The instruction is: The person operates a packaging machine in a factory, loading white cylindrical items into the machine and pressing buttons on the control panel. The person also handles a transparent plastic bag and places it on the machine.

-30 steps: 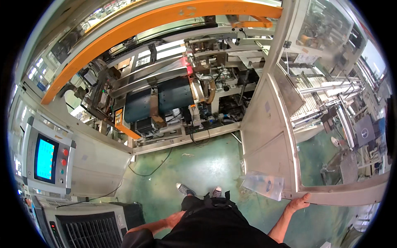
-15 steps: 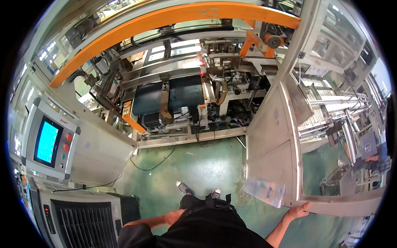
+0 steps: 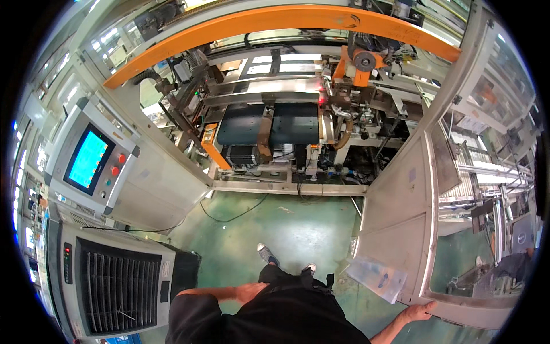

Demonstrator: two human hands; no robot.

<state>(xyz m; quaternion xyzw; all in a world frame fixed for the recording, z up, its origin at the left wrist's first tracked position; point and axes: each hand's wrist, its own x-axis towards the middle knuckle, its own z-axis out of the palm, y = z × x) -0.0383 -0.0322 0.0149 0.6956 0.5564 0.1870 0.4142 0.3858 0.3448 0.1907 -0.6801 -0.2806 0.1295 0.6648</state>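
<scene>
My right hand [image 3: 419, 312] is closed on the lower outer edge of the machine's open door [image 3: 395, 221], a pale panel with a large window. My left hand [image 3: 250, 292] rests against the front of my black clothing at the waist. Its fingertips are hidden there, so I cannot make out whether it holds anything. Near my right hand, a clear plastic document sleeve [image 3: 378, 278] hangs at the door's lower corner. Beyond the doorway sits the machine's dark belt [image 3: 295, 123], with a metal bracket [image 3: 264, 132] across it.
An orange beam [image 3: 275, 24] spans the machine opening. To the left stand a control panel with a lit blue screen [image 3: 89, 160] and a grey air cooler [image 3: 120, 286]. A black cable [image 3: 232, 219] lies on the green floor [image 3: 309, 221]. Part of another person [image 3: 515, 266] shows through the door window.
The view has swung left, so the machine, the control panel and the door sit further right in it. My right hand stays on the door edge and my left hand stays at my waist.
</scene>
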